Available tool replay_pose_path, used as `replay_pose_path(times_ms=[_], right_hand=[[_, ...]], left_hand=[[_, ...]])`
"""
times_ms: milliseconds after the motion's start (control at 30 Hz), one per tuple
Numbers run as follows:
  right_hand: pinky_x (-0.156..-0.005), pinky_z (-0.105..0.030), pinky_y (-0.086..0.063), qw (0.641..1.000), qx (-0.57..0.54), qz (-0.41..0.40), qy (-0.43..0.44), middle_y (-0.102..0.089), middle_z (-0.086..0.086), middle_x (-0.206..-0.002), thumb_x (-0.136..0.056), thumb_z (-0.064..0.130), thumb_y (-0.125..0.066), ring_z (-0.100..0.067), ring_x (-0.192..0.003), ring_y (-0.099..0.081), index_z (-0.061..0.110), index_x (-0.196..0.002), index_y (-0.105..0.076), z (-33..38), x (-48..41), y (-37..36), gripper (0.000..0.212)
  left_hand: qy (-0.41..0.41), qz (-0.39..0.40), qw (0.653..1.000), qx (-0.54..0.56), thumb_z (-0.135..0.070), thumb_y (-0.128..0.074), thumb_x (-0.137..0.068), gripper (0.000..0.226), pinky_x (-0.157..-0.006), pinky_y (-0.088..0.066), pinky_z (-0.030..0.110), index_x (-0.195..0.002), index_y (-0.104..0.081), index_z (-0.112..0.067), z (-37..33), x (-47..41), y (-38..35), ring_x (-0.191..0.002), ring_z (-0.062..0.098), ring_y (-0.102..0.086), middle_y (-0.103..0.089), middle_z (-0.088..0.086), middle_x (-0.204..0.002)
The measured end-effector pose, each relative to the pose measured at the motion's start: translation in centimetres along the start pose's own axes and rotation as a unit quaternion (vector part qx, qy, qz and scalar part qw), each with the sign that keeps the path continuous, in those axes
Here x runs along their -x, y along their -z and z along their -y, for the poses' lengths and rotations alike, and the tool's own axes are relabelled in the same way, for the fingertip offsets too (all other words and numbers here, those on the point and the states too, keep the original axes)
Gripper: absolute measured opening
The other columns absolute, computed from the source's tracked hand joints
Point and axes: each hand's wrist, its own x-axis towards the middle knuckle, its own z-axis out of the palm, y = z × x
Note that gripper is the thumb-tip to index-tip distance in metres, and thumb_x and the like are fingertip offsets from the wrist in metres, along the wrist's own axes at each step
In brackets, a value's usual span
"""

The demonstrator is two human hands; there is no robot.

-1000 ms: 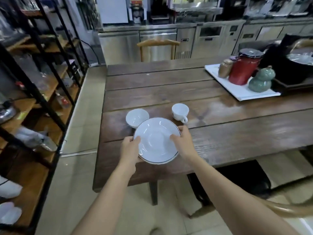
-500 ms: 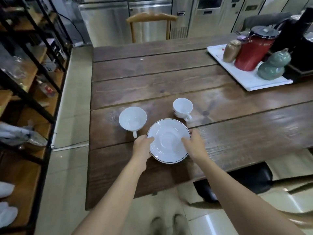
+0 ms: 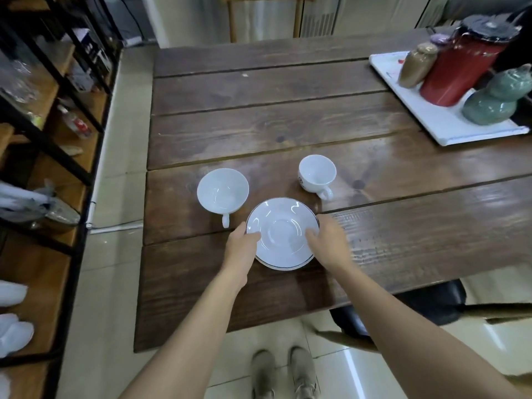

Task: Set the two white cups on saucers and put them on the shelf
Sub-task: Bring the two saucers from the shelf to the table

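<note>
A white saucer (image 3: pixel 283 233) with a dark rim lies on the wooden table (image 3: pixel 288 116) near its front edge. My left hand (image 3: pixel 240 249) grips its left rim and my right hand (image 3: pixel 328 241) grips its right rim, thumbs on top. Whether a second saucer lies beneath it, I cannot tell. A wide white cup (image 3: pixel 222 192) stands just behind and left of the saucer, handle toward me. A smaller white cup (image 3: pixel 316 174) stands behind and right, handle toward the front right.
A white tray (image 3: pixel 449 126) at the table's back right carries a red canister (image 3: pixel 460 67), a brown jar (image 3: pixel 416 64) and a green gourd pot (image 3: pixel 496 100). A black-framed wooden shelf unit (image 3: pixel 49 133) stands along the left. A wooden chair (image 3: pixel 263 12) is at the far side.
The view has tilted down and closer to the table. The saucer has moved a little forward onto the table, both hands still on its rim. The cups have not moved.
</note>
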Motion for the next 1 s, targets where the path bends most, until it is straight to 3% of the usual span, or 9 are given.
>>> replay_pose_path(times_ms=[100, 200, 267, 333, 400, 533, 633, 800, 1000], right_hand=[[-0.081, -0.045, -0.046, 0.999, 0.030, 0.003, 0.019, -0.058, -0.015, -0.105, -0.085, 0.018, -0.048, -0.034, -0.092, -0.054, 0.001, -0.100, -0.054, -0.4, 0.0, 0.0, 0.023], [-0.076, -0.043, -0.045, 0.998, 0.050, -0.001, 0.030, -0.053, -0.014, -0.109, -0.086, 0.021, -0.049, -0.034, -0.090, -0.053, 0.003, -0.101, -0.052, -0.8, 0.0, 0.0, 0.024], [-0.069, -0.039, -0.043, 0.997, 0.067, -0.016, 0.037, -0.048, -0.011, -0.113, -0.086, 0.025, -0.051, -0.034, -0.087, -0.054, 0.005, -0.105, -0.050, -0.9, 0.1, 0.0, 0.028], [-0.064, -0.035, -0.039, 0.995, 0.084, -0.033, 0.047, -0.046, -0.010, -0.112, -0.086, 0.030, -0.053, -0.033, -0.084, -0.055, 0.006, -0.106, -0.049, -0.9, 0.2, 0.1, 0.031], [-0.062, -0.034, -0.038, 0.993, 0.096, -0.053, 0.050, -0.049, -0.011, -0.108, -0.086, 0.035, -0.054, -0.031, -0.080, -0.055, 0.006, -0.100, -0.049, -0.8, 0.2, 0.2, 0.032], [-0.065, -0.036, -0.037, 0.989, 0.140, -0.055, 0.006, -0.057, -0.009, -0.101, -0.087, 0.045, -0.050, -0.033, -0.083, -0.059, 0.008, -0.097, -0.048, 0.0, 0.0, 0.1, 0.038], [-0.071, -0.039, -0.041, 0.988, 0.144, -0.049, -0.023, -0.061, -0.011, -0.104, -0.087, 0.046, -0.050, -0.035, -0.091, -0.061, 0.006, -0.102, -0.046, 0.2, -0.2, 0.0, 0.042], [-0.069, -0.037, -0.034, 0.983, 0.168, -0.047, -0.057, -0.060, -0.014, -0.112, -0.087, 0.049, -0.049, -0.037, -0.099, -0.060, 0.006, -0.107, -0.043, 0.0, -0.5, -0.3, 0.048], [-0.071, -0.036, -0.036, 0.988, 0.130, -0.008, -0.085, -0.063, -0.016, -0.109, -0.088, 0.048, -0.048, -0.035, -0.100, -0.059, 0.004, -0.105, -0.049, 0.0, -1.0, -0.4, 0.047]], left_hand=[[-0.020, 0.007, 1.000, -0.015, -0.008, -0.046, -0.088, 0.027, -0.062, -0.037, 0.017, -0.084, -0.061, -0.029, -0.1, 0.1, -0.1, -0.079, 0.000, -0.052, -0.060, -0.021, -0.083], [-0.036, 0.014, 0.998, -0.057, -0.008, -0.044, -0.088, 0.029, -0.065, -0.040, 0.018, -0.102, -0.059, -0.029, 0.0, 0.2, -0.1, -0.087, 0.006, -0.053, -0.059, -0.018, -0.090], [-0.056, -0.004, 0.989, -0.138, -0.011, -0.046, -0.089, 0.022, -0.073, -0.047, 0.026, -0.103, -0.057, -0.024, 0.1, 0.0, -0.1, -0.098, 0.017, -0.052, -0.058, -0.009, -0.098], [-0.071, -0.061, 0.958, -0.270, -0.019, -0.048, -0.089, 0.023, -0.090, -0.046, 0.037, -0.110, -0.057, -0.015, 0.3, -0.2, 0.1, -0.112, 0.026, -0.046, -0.052, 0.005, -0.115], [-0.076, -0.109, 0.931, -0.339, -0.025, -0.050, -0.089, 0.022, -0.086, -0.042, 0.036, -0.107, -0.053, -0.012, 0.4, -0.3, 0.2, -0.112, 0.027, -0.044, -0.049, 0.008, -0.120], [-0.059, -0.100, 0.923, -0.367, -0.031, -0.050, -0.091, 0.021, -0.070, -0.044, 0.036, -0.098, -0.044, -0.012, 0.4, -0.3, 0.1, -0.091, 0.031, -0.057, -0.061, 0.009, -0.105], [-0.059, -0.092, 0.918, -0.382, -0.030, -0.052, -0.091, 0.024, -0.075, -0.049, 0.040, -0.100, -0.043, -0.010, 0.4, -0.4, 0.2, -0.094, 0.036, -0.060, -0.063, 0.012, -0.104], [-0.036, -0.063, 0.928, -0.366, -0.029, -0.052, -0.092, 0.028, -0.080, -0.052, 0.044, -0.105, -0.045, -0.005, 0.3, -0.8, 0.4, -0.098, 0.037, -0.059, -0.062, 0.016, -0.109], [-0.027, -0.041, 0.928, -0.370, -0.028, -0.048, -0.094, 0.030, -0.074, -0.044, 0.038, -0.110, -0.045, -0.002, 0.2, -1.3, 0.5, -0.102, 0.037, -0.057, -0.059, 0.017, -0.114]])
